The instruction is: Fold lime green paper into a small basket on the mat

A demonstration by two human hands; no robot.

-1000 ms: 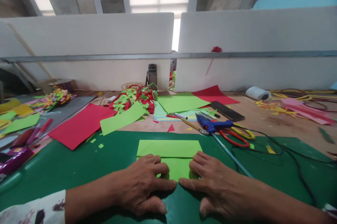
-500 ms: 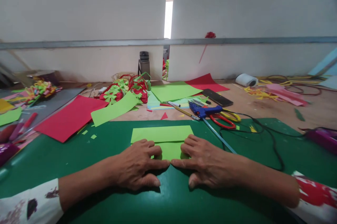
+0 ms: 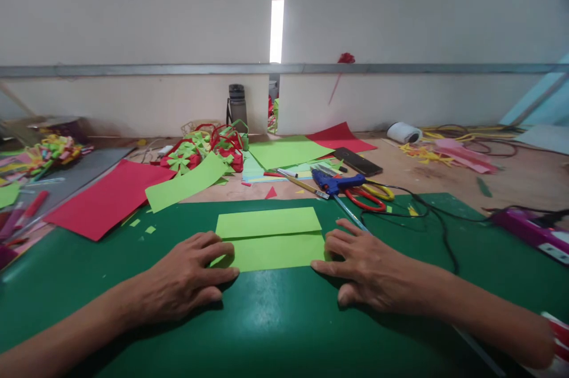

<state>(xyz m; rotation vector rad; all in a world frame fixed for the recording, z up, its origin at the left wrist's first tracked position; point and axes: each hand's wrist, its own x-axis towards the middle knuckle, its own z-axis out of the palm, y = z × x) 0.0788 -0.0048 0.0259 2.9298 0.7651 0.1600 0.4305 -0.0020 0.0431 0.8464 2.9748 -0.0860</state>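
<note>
A light green paper sheet point(image 3: 275, 252) lies on the green mat point(image 3: 275, 319) in front of me, with a folded flap point(image 3: 267, 223) along its far side. The near edge is straight and runs crosswise. My left hand point(image 3: 191, 277) rests at the near left corner, its index finger stretched along that edge and the other fingers bent over the paper. At the near right corner, my right hand point(image 3: 368, 265) touches the sheet with its index fingertip. Its thumb is apart from the fingers. Neither hand grips anything.
Beyond the mat lie a blue glue gun point(image 3: 338, 181), red-handled scissors point(image 3: 367, 200), a phone point(image 3: 358, 160) and pens. Red paper point(image 3: 111, 191) and green paper strips lie to the left, near small red-and-green baskets. A purple power strip point(image 3: 528, 233) sits right, with black cable across the mat.
Both hands have slid apart along the paper's near edge, from meeting fingertips at the middle to the two corners. More of the sheet shows between them. The camera view has shifted slightly.
</note>
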